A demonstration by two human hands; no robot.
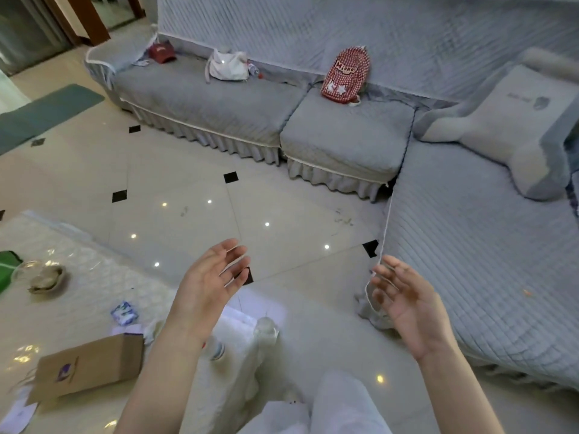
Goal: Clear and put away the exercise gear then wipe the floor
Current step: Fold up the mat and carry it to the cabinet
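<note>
Pale tiled floor [194, 170] runs to a grey sofa [344, 142]. At ten o'clock lies a green mat [47, 112], probably light, floppy, best rolled from its short edge. Left hand [210, 283] and right hand [404, 299] hang released.

One head-worn view (wide-angle) looks forward and down, near the floor [282, 189].

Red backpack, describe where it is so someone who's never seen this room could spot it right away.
Start at the long grey sofa along the far wall. On its right-hand seat cushion, the backpack stands upright, leaning on the backrest. It is red-and-white checked with white stars, unlike the plain white bag and dark red cap farther left.
</note>
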